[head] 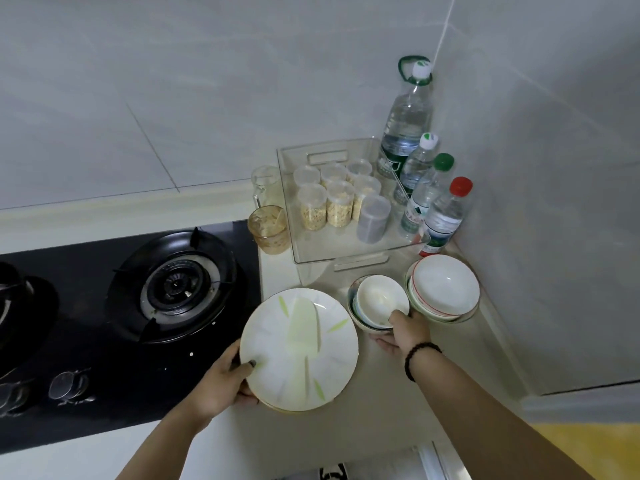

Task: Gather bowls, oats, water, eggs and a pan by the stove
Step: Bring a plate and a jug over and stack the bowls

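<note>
Beside the stove (173, 285), left hand (221, 382) grips the plate (299, 349), right hand (407, 332) clasps the small bowl stack (379, 303); one-handed, either could slip and chip.

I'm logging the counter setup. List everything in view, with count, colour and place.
Plate: at least one, white with green streaks, counter front, beside the stove.
Small bowls: one stack, white, right of the plate.
Large bowls: one stack, white with red rim line, far right by the wall.
Clear bin: one, behind the bowls.
Oat jars: several clear, lidded, in the bin; one frosted jar shows no oats.
Water bottles: four, clear, in the corner.
Amber glass: one, left of the bin.
Clear jug: one, behind it.
Gas stove: black, left.
Left hand: grips the plate.
Right hand: on the small bowls.
</note>
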The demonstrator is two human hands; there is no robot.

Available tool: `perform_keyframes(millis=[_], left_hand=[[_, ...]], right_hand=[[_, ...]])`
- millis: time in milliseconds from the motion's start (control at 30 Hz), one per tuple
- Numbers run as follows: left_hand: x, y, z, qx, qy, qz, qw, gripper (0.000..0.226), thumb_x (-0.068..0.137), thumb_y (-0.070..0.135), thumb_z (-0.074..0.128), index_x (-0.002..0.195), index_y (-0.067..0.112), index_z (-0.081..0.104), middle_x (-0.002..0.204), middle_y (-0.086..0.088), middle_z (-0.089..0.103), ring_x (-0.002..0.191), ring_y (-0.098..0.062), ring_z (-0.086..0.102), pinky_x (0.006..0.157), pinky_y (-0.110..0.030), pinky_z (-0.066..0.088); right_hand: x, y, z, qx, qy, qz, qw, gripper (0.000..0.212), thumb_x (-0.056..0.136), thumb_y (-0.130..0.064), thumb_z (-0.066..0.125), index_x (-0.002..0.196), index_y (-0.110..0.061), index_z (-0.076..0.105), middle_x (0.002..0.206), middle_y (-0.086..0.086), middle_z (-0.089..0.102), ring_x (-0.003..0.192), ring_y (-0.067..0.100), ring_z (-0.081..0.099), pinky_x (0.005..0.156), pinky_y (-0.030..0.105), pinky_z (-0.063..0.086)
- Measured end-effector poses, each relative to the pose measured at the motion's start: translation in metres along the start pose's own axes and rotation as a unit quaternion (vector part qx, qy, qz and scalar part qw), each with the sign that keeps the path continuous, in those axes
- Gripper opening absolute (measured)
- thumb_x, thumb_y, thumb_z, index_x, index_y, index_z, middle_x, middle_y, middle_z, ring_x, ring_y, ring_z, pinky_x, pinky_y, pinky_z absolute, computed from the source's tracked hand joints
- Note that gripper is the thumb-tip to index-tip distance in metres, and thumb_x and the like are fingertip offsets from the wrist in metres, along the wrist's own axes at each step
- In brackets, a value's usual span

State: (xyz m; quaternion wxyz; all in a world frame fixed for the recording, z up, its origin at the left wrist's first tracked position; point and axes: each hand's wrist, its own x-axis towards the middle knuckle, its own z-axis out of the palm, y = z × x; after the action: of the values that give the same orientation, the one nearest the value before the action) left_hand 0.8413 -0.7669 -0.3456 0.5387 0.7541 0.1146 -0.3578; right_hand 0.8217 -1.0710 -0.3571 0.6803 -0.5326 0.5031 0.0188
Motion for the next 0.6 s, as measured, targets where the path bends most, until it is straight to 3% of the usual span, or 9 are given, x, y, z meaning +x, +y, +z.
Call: perform_keyframes(millis=[167,300,467,600], left_hand=[[-0.002,-0.001,-0.001,-0.020,-0.013,0.020,1.000,0.043,0.098,0.003,0.046,0.134,0.025,0.051,0.077,-0.007,0.067,0.066,-0.023,0.068,0.069,-0.042,0.060],[0.000,-0.003,-0.002,-0.033,-0.022,0.031,0.999,0.042,0.098,0.001,0.047,0.133,0.023,0.051,0.077,-0.005,0.070,0.065,-0.023,0.069,0.066,-0.040,0.059],[0.005,-0.006,0.000,-0.032,-0.022,0.040,0.998,0.043,0.098,0.003,0.048,0.131,0.030,0.052,0.093,-0.008,0.072,0.072,-0.026,0.072,0.068,-0.041,0.060],[0.012,-0.002,0.012,-0.030,-0.039,0.046,0.998,0.044,0.098,0.007,0.050,0.134,0.033,0.050,0.106,-0.012,0.070,0.084,-0.032,0.073,0.073,-0.044,0.061]], right_hand=[[-0.011,0.001,0.000,-0.003,0.018,-0.008,1.000,0.035,0.086,-0.004,0.037,0.117,-0.012,0.050,0.104,0.025,0.067,0.049,0.025,0.067,0.050,0.026,0.052],[-0.024,0.005,-0.008,0.014,0.009,-0.008,1.000,0.036,0.086,-0.003,0.036,0.118,-0.012,0.049,0.109,0.023,0.066,0.062,0.032,0.069,0.054,0.028,0.054],[-0.051,0.010,-0.029,0.008,0.004,-0.041,0.999,0.033,0.089,-0.003,0.039,0.119,-0.012,0.050,0.105,0.016,0.065,0.071,0.035,0.070,0.072,0.041,0.056],[-0.070,0.017,-0.044,0.026,0.007,-0.044,0.999,0.033,0.090,-0.002,0.041,0.121,-0.009,0.050,0.112,0.020,0.062,0.072,0.036,0.069,0.062,0.035,0.055]])
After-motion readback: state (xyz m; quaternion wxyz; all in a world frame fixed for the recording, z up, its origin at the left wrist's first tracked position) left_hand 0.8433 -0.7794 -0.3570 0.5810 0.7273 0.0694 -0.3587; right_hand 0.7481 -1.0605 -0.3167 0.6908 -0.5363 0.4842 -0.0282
